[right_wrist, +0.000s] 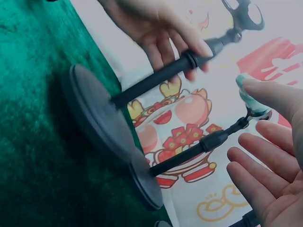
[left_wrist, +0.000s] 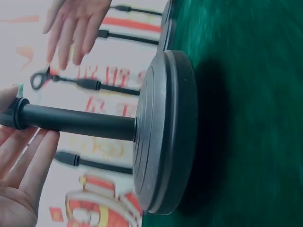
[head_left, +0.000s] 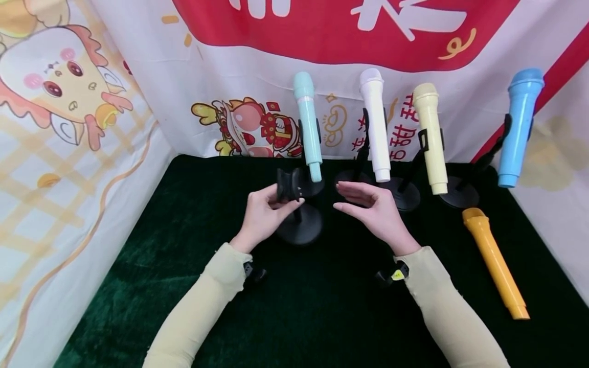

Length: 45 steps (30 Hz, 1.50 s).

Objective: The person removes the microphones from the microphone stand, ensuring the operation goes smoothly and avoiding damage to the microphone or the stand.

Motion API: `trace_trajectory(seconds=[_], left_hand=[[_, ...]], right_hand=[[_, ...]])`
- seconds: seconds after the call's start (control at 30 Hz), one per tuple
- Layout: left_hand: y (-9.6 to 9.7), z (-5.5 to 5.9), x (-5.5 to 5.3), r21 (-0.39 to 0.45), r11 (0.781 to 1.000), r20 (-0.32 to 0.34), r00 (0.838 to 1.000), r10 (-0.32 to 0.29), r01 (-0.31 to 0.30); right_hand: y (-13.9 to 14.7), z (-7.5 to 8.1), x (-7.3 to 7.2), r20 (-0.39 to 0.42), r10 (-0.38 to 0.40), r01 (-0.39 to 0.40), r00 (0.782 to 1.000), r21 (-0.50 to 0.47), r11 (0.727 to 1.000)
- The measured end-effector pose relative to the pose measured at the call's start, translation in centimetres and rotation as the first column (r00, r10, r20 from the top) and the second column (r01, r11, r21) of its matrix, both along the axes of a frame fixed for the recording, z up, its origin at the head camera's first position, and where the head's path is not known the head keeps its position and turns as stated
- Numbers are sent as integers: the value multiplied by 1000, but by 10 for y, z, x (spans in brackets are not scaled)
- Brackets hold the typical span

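Observation:
My left hand (head_left: 259, 214) pinches the upper pole of a black microphone stand, whose empty clip (head_left: 288, 185) stands above the fingers. Its round base (left_wrist: 168, 132) is close over the green cloth, with a dark shadow beside it in the left wrist view. Fingers and thumb meet around the pole's collar (right_wrist: 191, 59) in the right wrist view. My right hand (head_left: 379, 212) holds nothing; its fingers are extended and its palm faces the left hand. Just behind the held stand is a mint microphone (head_left: 308, 122) in its own stand.
White (head_left: 376, 125), cream (head_left: 431, 138) and blue (head_left: 521, 128) microphones lean in black stands along the back. An orange microphone (head_left: 497, 263) lies on the green cloth (head_left: 322, 317) at the right. A printed curtain (head_left: 257, 61) hangs behind.

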State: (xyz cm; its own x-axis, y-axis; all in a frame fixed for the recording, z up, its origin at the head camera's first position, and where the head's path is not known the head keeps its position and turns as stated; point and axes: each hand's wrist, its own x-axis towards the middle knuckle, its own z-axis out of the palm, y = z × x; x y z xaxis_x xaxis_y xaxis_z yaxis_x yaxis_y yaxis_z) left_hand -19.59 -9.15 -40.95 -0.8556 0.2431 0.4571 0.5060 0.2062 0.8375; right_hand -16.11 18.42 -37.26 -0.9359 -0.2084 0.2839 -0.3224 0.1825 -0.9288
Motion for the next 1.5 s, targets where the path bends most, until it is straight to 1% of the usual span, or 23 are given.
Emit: trace_trajectory(seconds=[0.13, 0.2, 0.3, 0.4, 0.57, 0.67, 0.8, 0.97, 1.17, 1.33, 1.4, 1.5], left_hand=[[-27, 2, -3, -26, 996, -1, 996, 87, -87], [-41, 3, -3, -37, 991, -6, 992, 128, -128], [-61, 3, -6, -50, 980, -13, 981, 194, -194], [-82, 2, -10, -48, 966, -21, 967, 255, -256], [-111, 2, -22, -50, 939, -33, 940, 339, -340], [-125, 5, -30, -67, 918, -40, 920, 389, -391], [-140, 11, -42, -112, 887, -43, 894, 446, -448], [-156, 16, -56, -185, 850, -27, 867, 498, -494], [-171, 17, -73, -220, 816, -2, 836, 548, -535], [-178, 16, -83, -211, 809, 56, 819, 571, -549], [-180, 16, -87, -197, 811, 66, 818, 571, -551], [-184, 16, -94, -181, 813, 49, 821, 569, -553]], right_hand=[[-2, 6, 1, 48, -16, 15, 999, 14, 1000], [0, -2, -4, 68, -25, 24, 997, 14, 1000], [4, -15, -15, 83, -33, 31, 996, 17, 999], [4, -23, -23, 84, -36, 33, 996, 30, 999], [-2, -28, -37, 77, -30, 26, 997, 56, 998], [-9, -28, -47, 73, -23, 20, 997, 41, 999], [-19, -27, -61, 77, -32, 33, 997, -3, 999], [-28, -26, -77, 95, -54, 56, 994, -21, 998], [-36, -23, -94, 110, -83, 86, 990, -24, 996], [-46, -19, -108, 93, -104, 108, 990, -33, 994], [-50, -17, -114, 83, -111, 114, 990, -33, 993], [-57, -15, -122, 76, -128, 131, 989, -25, 991]])
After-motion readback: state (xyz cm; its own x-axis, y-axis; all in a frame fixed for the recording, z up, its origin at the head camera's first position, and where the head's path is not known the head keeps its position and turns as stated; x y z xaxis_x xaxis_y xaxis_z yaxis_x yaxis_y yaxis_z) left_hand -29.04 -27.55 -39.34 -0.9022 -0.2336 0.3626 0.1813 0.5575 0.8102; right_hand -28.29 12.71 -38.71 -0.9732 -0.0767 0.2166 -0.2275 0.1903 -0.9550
